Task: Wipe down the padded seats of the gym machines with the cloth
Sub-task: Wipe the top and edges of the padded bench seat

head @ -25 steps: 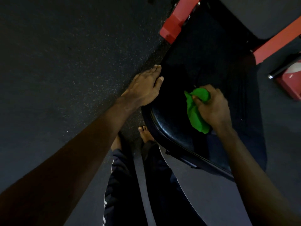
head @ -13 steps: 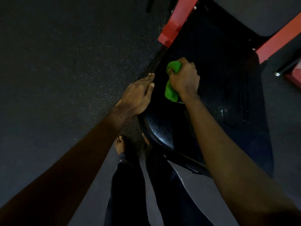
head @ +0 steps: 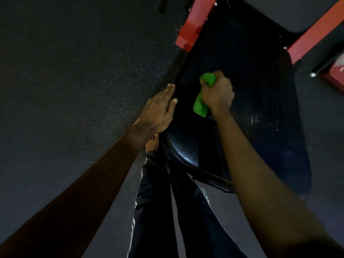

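A black padded seat (head: 260, 101) of a gym machine fills the middle and right of the head view. My right hand (head: 217, 94) grips a bunched green cloth (head: 202, 103) and presses it onto the seat's left half. My left hand (head: 158, 110) lies flat with straight fingers on the seat's left edge, close beside the cloth. A wet sheen shows on the pad to the right of my right wrist.
Red frame bars (head: 193, 25) of the machine run past the seat's far end, with another red bar (head: 314, 32) at the upper right. Dark speckled rubber floor (head: 74, 81) lies to the left. My legs and a bare foot (head: 151, 143) stand at the seat's near corner.
My right hand swept the cloth from the seat's middle toward its far left part, then slid slightly right. My left hand stayed on the left edge.
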Demonstrator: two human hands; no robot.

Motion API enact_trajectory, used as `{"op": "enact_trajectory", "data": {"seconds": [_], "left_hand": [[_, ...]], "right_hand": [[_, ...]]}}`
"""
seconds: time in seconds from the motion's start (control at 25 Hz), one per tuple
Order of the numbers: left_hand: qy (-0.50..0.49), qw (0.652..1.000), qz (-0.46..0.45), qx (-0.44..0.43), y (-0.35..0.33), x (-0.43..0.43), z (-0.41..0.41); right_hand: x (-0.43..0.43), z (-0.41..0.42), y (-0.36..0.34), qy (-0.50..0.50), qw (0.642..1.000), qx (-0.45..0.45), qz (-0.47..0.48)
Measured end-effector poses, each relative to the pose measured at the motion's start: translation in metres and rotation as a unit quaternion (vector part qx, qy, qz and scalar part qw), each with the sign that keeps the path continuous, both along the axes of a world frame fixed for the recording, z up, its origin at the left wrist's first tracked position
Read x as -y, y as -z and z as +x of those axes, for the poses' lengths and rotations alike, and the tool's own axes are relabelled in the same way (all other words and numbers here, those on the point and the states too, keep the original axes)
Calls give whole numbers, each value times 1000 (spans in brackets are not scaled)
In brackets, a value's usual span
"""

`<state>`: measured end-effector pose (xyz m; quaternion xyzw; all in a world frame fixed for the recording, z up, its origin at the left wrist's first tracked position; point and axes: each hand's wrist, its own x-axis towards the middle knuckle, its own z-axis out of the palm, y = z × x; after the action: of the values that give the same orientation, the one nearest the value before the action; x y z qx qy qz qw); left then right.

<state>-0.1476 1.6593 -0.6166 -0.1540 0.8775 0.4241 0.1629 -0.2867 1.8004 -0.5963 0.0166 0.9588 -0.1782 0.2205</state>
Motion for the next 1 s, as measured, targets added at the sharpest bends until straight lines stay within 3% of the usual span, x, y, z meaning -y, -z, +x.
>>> {"op": "enact_trajectory", "data": {"seconds": [0.12,0.24,0.44,0.56,0.8,1.0], "left_hand": [[34,999,-11,10,2,2,-4],[52,998,-5,31,0,3,-7],[51,998,-6,30,-2,3,-4],[80,995,-41,34,2,4,-6],[99,991,-93,16,3,2,-4],[71,988,-122,59,0,1,-5]], "right_hand": [[53,-2,-1,-86,995,14,-44],[37,-8,-5,-150,988,40,-23],[-58,6,-19,-67,997,17,28],[-39,2,-7,-25,999,-2,40],[48,-52,20,-189,981,29,-37],[25,-28,-1,-221,970,79,-60]]}}
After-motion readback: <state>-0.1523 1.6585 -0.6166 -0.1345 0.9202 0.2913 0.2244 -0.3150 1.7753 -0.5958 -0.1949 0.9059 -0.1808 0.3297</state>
